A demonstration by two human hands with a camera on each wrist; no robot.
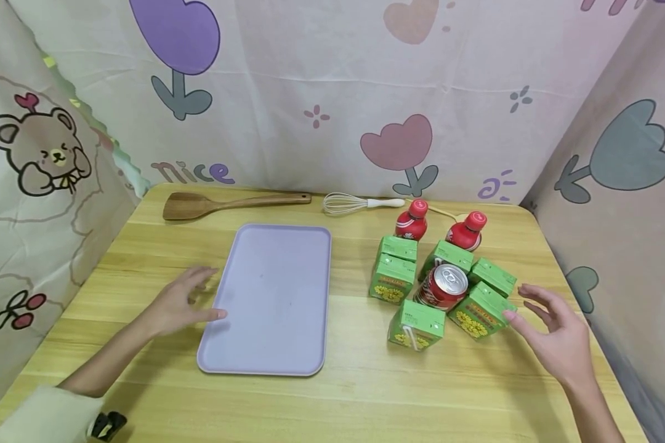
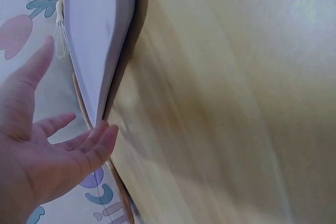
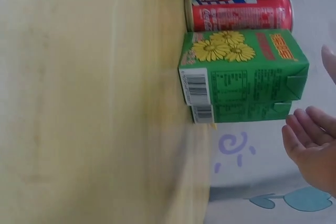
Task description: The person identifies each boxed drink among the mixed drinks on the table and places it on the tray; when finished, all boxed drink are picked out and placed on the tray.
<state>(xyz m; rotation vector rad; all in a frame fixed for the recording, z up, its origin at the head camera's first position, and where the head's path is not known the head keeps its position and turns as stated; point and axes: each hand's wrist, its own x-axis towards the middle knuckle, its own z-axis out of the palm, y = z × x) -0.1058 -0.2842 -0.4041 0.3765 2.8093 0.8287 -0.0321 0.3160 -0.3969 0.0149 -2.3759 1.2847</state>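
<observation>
My left hand [image 1: 178,303] hovers at the left edge of a pale purple tray [image 1: 277,295], its fingers spread and nothing held. In the left wrist view that hand [image 2: 58,161] appears beside the tray [image 2: 97,30]. On the right, my right hand [image 1: 560,338] is beside a green drink carton [image 1: 481,312], thumb and fingers apart. The right wrist view shows a gap between the hand [image 3: 315,140] and the carton [image 3: 247,80]. Several such cartons surround a red soda can [image 1: 442,287]. Two red-capped bottles [image 1: 412,221] stand behind them.
A wooden spatula [image 1: 233,204] and a whisk [image 1: 360,203] lie along the back edge of the wooden table [image 1: 360,381]. Partly hidden behind the bottles lies a thin yellow utensil [image 1: 440,212]. Patterned cloth [image 1: 277,117] hangs at the back and both sides.
</observation>
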